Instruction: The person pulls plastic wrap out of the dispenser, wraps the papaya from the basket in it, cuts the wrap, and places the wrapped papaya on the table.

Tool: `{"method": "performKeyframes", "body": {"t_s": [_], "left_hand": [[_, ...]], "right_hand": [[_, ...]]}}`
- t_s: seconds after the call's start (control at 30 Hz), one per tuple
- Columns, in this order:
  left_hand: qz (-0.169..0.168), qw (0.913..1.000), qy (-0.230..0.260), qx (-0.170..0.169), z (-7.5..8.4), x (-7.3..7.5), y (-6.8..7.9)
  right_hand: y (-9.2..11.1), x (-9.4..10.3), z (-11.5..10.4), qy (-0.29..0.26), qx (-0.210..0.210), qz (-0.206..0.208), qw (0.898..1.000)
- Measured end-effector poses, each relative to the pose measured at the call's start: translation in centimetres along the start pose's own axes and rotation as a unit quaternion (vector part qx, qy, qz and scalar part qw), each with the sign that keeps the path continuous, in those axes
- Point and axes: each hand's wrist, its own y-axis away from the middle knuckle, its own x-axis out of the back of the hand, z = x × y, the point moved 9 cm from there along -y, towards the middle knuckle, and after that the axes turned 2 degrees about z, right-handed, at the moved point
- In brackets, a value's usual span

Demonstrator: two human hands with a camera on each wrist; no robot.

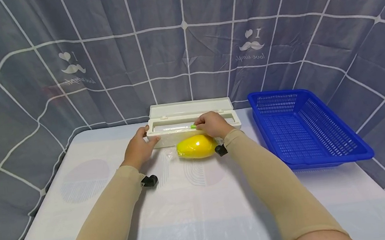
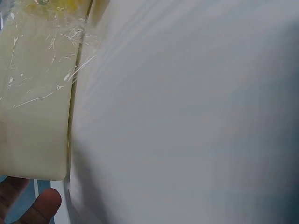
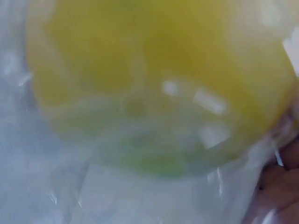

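A white cling film dispenser (image 1: 166,140) stands at the far side of the table, its lid (image 1: 191,107) tipped back. My left hand (image 1: 138,149) holds the dispenser's left end, thumb near the front corner and fingers at the end; the left wrist view shows the fingertips (image 2: 46,201) right by that end. With my right hand (image 1: 212,124) I pinch the small green slide cutter (image 1: 193,126) on the dispenser's top. Just in front lies a yellow mango-like fruit (image 1: 196,147) with clear cling film (image 2: 51,60) over it. Close up in the right wrist view, the fruit (image 3: 154,84) looks blurred.
A blue plastic basket (image 1: 323,159) sits on the right side of the table. Behind the table (image 1: 175,223) hangs a grey curtain (image 1: 157,57) with white lines, close to the dispenser's back. The table has a pale patterned cover.
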Motion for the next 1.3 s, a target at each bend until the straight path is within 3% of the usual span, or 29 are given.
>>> {"method": "performKeyframes", "body": {"t_s": [0.17,0.5,0.87,1.07,1.3], "left_hand": [[0.001,1.0,0.004,-0.007,0.1,0.1,-0.1],[0.0,1.0,0.009,-0.004,0.0,0.3,0.1],[-0.001,1.0,0.006,0.007,-0.2,-0.1,0.0],[0.0,1.0,0.006,0.001,0.0,-0.3,0.0],[0.007,0.9998,0.012,-0.012,0.3,-0.2,0.0]], "right_hand": [[0.0,0.2,0.3,0.011,0.018,0.006,1.0],[-0.5,-0.8,-0.5,-0.04,0.022,-0.01,0.999],[0.0,-0.3,0.3,-0.021,0.008,0.005,1.0],[0.8,1.3,2.4,0.014,0.006,0.02,1.0],[2.8,4.4,5.8,0.053,-0.032,0.063,0.996]]}}
